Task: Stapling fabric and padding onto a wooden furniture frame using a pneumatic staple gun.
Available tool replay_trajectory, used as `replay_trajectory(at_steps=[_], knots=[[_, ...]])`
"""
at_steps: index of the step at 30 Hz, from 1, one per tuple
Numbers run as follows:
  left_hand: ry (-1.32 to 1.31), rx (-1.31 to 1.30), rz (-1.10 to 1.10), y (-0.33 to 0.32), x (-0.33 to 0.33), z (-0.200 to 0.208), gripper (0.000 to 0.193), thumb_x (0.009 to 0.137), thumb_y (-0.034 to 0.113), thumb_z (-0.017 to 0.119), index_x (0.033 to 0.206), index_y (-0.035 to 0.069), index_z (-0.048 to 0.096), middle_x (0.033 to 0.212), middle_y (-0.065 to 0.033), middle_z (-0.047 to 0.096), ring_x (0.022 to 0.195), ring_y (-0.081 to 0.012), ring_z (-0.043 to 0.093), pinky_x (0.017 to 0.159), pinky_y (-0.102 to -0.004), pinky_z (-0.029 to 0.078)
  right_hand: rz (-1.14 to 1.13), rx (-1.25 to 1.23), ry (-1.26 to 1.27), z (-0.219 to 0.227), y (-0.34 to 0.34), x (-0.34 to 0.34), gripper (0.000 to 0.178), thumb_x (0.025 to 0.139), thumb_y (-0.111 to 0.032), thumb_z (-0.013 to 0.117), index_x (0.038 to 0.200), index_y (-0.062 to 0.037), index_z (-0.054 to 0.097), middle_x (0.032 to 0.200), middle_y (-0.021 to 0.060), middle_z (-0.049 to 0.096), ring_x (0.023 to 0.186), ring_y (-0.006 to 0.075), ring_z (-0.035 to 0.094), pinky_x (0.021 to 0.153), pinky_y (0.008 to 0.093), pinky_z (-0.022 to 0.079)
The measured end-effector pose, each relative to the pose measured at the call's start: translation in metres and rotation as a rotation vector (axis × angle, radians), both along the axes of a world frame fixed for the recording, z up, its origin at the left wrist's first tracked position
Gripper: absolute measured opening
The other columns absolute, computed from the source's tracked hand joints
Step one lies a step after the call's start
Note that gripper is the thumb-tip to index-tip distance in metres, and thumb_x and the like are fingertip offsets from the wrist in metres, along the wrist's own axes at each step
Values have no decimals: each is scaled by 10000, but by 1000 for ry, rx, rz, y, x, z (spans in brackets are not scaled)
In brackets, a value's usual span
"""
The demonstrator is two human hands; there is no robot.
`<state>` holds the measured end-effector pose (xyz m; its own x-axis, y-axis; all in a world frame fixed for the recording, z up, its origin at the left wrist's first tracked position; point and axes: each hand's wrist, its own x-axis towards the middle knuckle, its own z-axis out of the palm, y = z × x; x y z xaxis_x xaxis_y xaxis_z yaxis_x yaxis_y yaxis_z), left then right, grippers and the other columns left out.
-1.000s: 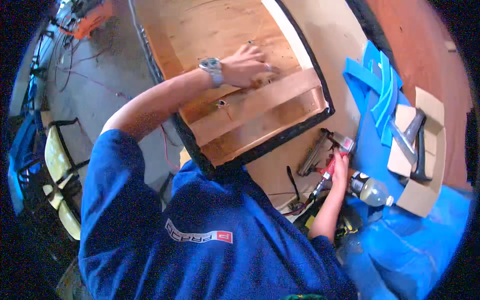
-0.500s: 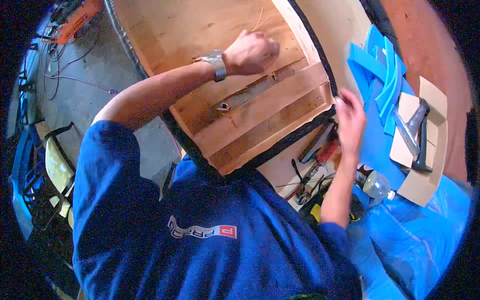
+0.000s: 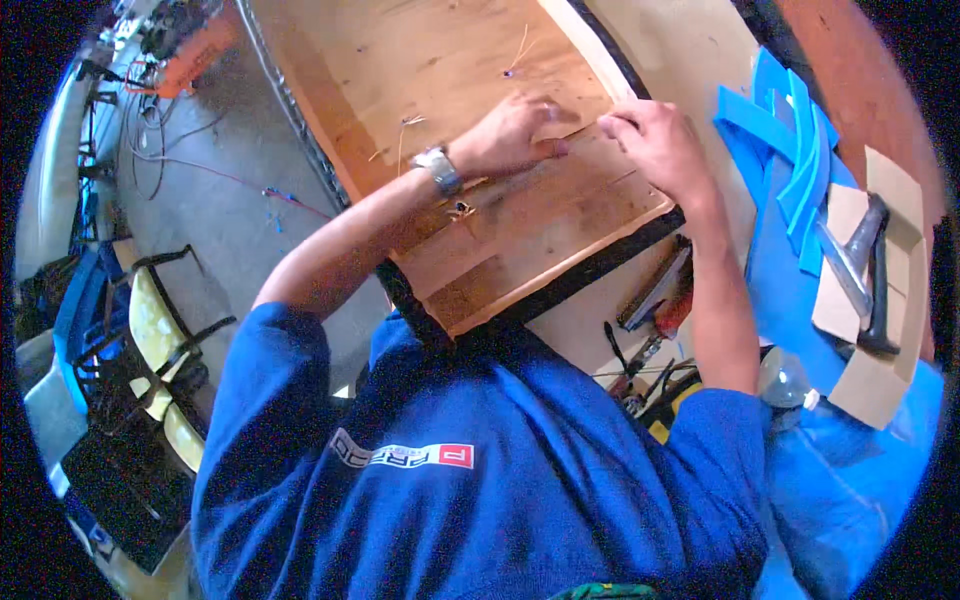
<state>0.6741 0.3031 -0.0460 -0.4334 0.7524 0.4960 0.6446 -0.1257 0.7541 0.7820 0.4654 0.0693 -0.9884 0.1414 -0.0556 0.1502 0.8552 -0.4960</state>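
Note:
A curved wooden panel (image 3: pixel 400 50) with black fabric round its edges lies in front of me, its bare inner side up. My left hand (image 3: pixel 515 135), a metal watch (image 3: pixel 437 168) on its wrist, hovers over the panel's slot, with thumb and fingers apart and nothing visible between them. At the right rim, my right hand (image 3: pixel 662 148) is closed, thumb pressed to the fingers; whatever it pinches is too small to make out. A wooden crosspiece (image 3: pixel 540 230) spans the near end. Light thread ends (image 3: pixel 520 48) stick up from the wood, and a knotted tuft (image 3: pixel 461 209) sits by the slot.
On the right lie blue foam strips (image 3: pixel 790 160) and an opened cardboard box (image 3: pixel 890 290) holding a metal staple-gun-like tool (image 3: pixel 850 275). A clear plastic bottle (image 3: pixel 785 378) and hand tools (image 3: pixel 660 290) are nearer me. A cable (image 3: pixel 220 172) crosses the left floor beside chair parts (image 3: pixel 160 315).
My right hand has moved up and left from the panel's near right corner onto its rim, beside my left hand. The left hand has come slightly lower, uncovering the threads.

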Motion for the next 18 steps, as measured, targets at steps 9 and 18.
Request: replay_trajectory(at_steps=[9, 18], knots=[[-721, -207, -112, -6, 4, 34, 147, 887, 179, 597, 828, 46, 619, 778, -45, 628, 714, -133, 593, 714, -250, 480, -110, -231, 102, 9, 9, -10, 156, 849, -169, 593, 868, -36, 671, 689, 41, 626, 582, 161, 523, 590, 293, 443], [-1215, 69, -156, -12, -22, 6, 245, 963, 236, 508, 898, 41, 643, 869, -38, 628, 731, -92, 567, 724, -231, 467, 167, -177, -76, -46, 16, -26, 169, 826, -112, 566, 935, -27, 664, 759, 60, 677, 608, 226, 577, 605, 341, 461]])
